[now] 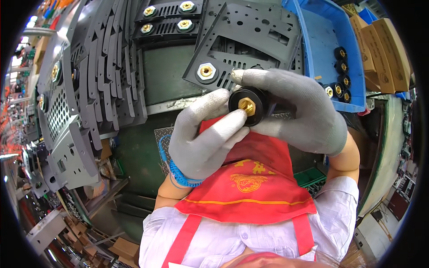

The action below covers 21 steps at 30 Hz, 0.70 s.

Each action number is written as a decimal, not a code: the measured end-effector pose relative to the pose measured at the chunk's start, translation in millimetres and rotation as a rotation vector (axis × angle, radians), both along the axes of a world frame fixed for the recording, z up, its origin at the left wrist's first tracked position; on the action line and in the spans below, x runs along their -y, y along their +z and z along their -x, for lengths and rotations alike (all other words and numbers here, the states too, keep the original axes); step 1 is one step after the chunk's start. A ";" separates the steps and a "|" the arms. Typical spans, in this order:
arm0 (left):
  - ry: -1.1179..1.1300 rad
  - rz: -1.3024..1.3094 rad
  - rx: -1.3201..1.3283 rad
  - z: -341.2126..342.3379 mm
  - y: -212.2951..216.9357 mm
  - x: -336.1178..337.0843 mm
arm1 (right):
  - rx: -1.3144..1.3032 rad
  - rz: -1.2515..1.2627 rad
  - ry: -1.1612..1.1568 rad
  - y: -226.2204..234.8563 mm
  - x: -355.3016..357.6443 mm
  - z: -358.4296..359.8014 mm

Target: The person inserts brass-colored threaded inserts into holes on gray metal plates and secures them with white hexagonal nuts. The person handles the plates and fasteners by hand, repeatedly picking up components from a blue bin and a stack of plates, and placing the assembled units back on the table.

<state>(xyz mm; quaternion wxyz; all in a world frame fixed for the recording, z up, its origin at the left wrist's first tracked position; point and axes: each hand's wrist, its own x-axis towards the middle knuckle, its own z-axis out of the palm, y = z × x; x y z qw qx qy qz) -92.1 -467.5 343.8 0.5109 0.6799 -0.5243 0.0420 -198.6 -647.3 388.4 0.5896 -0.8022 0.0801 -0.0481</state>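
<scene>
Both my hands wear grey work gloves with pale, worn fingertips. With thumb and fingers, my right hand (308,111) grips a black round fitting (233,103) from its right side. My left hand (201,143) pinches the brass hex insert (247,106) at the fitting's centre, its fingertips covering part of it. Just beyond my hands lies a dark grey slotted metal panel (239,29), which carries a similar fitting with a white hex nut (206,71) around a brass centre.
At right stands a blue plastic bin (324,35) with several black-and-brass fittings (343,67) in it; cardboard boxes (377,53) stand beyond. Several dark metal panels (100,76) stand on edge at left. Other panels with fitted nuts (167,22) lie at the back.
</scene>
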 end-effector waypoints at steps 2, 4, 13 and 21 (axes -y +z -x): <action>-0.006 0.053 -0.071 -2.5 -1.3 -3.1 | -0.032 -0.216 -0.033 -4.9 -5.8 0.1; -0.011 0.055 -0.097 -4.4 -2.6 -6.7 | 0.064 -0.268 -0.044 -10.0 -9.7 -0.1; -0.016 0.098 -0.038 -3.8 -11.0 -8.0 | -0.087 -0.823 0.137 -21.6 1.5 8.3; -0.075 0.089 -0.024 -7.9 -2.5 -6.6 | -0.125 -0.781 -0.006 -8.5 -7.2 5.7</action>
